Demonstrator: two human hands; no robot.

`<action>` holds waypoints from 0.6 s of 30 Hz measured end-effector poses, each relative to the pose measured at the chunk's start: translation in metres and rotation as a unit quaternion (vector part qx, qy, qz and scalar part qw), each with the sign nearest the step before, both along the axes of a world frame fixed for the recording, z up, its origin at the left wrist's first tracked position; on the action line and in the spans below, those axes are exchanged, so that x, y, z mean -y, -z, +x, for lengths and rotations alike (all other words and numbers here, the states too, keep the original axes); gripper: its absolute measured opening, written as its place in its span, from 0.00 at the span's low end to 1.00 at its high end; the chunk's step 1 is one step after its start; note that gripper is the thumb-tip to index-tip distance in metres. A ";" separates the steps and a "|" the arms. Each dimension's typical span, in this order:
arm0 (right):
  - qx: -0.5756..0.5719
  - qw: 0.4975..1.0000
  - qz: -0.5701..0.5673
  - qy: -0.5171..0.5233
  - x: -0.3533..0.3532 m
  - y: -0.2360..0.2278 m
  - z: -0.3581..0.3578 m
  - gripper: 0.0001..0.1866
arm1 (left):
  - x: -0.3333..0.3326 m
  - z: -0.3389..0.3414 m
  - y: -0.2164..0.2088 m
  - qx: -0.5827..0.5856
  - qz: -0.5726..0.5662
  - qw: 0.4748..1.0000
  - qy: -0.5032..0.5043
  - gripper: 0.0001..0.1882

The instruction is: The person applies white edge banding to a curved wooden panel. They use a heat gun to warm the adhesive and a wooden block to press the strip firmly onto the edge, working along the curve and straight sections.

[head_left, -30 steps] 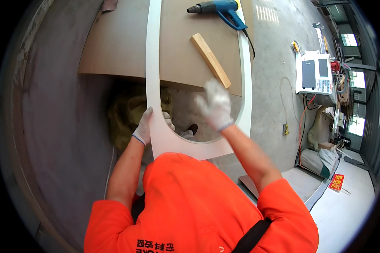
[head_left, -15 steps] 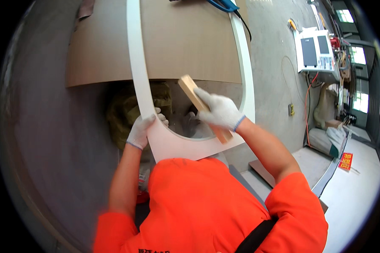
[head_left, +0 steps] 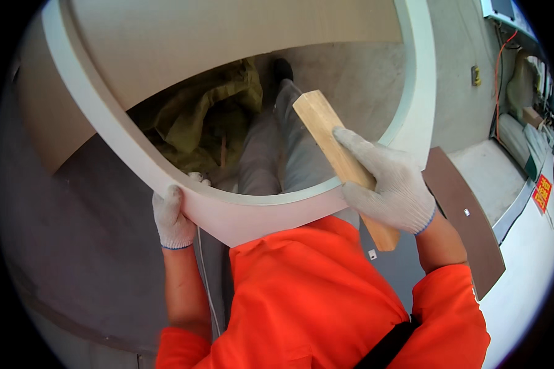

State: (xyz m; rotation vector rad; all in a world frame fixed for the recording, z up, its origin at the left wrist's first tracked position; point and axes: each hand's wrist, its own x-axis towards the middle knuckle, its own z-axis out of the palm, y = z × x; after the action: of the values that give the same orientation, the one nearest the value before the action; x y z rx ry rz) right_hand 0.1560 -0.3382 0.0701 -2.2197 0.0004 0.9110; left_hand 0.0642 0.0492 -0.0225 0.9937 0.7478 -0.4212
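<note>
Currently, block: is being gripped over the frame at lower right by the right hand.
Frame: is being clasped at lower left by the left hand, fingers curled.

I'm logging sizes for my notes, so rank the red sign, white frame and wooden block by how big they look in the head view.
1. White frame, running past the top edge
2. Wooden block, partly behind the right hand
3. Red sign, farther away

Close head-height fisheye, steeply down over left hand and right hand, rim perhaps unclear.
</note>
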 end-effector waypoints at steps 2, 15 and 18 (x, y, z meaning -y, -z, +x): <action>-0.001 1.000 -0.012 -0.009 0.009 0.006 -0.003 0.38 | -0.002 -0.005 0.003 -0.005 0.027 1.000 -0.007 0.29; -0.047 0.998 -0.005 -0.046 0.024 0.025 0.013 0.38 | -0.014 -0.021 0.017 -0.028 0.018 0.998 -0.059 0.28; -0.015 0.999 -0.003 -0.046 0.024 0.029 0.008 0.40 | -0.013 -0.020 0.016 -0.033 0.020 0.998 -0.055 0.28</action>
State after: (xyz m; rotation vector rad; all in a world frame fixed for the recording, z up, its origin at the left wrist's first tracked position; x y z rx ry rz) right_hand 0.1638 -0.3620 0.0407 -2.2277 -0.0863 0.9958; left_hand 0.0446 0.0617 -0.0383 0.9754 0.8688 -0.3459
